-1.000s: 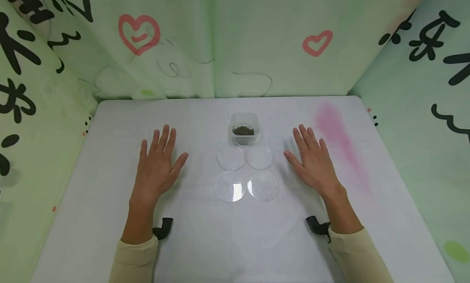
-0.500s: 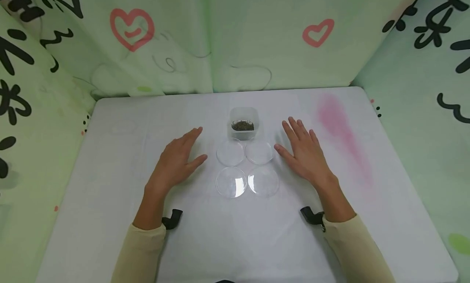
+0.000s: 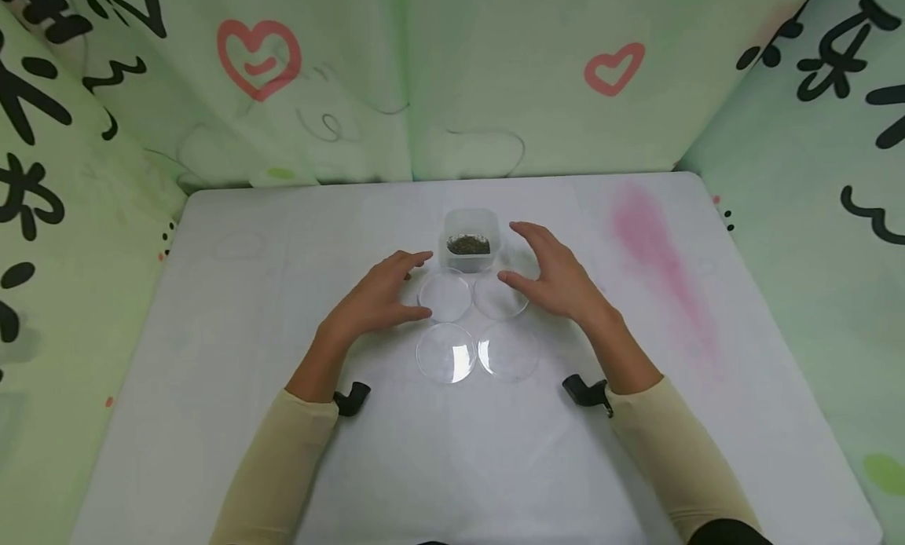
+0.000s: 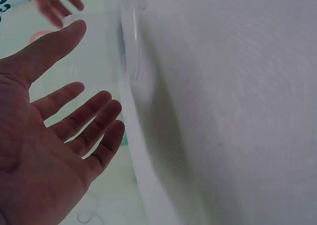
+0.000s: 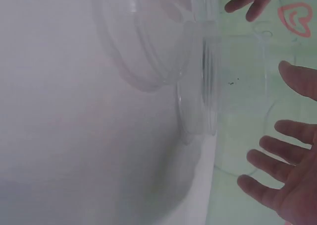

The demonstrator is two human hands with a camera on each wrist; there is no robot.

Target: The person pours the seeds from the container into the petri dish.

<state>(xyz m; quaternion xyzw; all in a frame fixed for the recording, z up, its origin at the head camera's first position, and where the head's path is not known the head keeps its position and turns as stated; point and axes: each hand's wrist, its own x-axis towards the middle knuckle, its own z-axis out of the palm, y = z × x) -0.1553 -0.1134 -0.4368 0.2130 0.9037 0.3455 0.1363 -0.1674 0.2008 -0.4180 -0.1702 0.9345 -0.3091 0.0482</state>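
Observation:
Several clear, round, shallow dishes, like petri dishes, lie in two rows on the table in the head view. In the back row are a left dish (image 3: pixel 447 297) and a right dish (image 3: pixel 500 300); nearer are a front left dish (image 3: pixel 440 358) and a front right dish (image 3: pixel 514 356). Behind them stands a translucent square tub (image 3: pixel 470 264) with dark, crumbly greenish-brown bits (image 3: pixel 468 245) inside. My left hand (image 3: pixel 382 295) reaches to the back left dish, thumb tip at its rim. Beside the tub, my right hand (image 3: pixel 555 278) overlaps the back right dish. Both hands hold nothing, thumbs spread from fingers (image 4: pixel 101 153).
A white cloth with a pink smear (image 3: pixel 657 262) covers the table (image 3: pixel 452 459). Green curtains (image 3: pixel 467 82) with hearts and black writing enclose its back and sides. Black wrist mounts (image 3: pixel 351 399) sit at both sleeves.
Both hands have moved inward from the sides toward the back dishes and the tub, the left over a longer way. Their flat, spread fingers have turned to face each other. Dishes and tub stay put.

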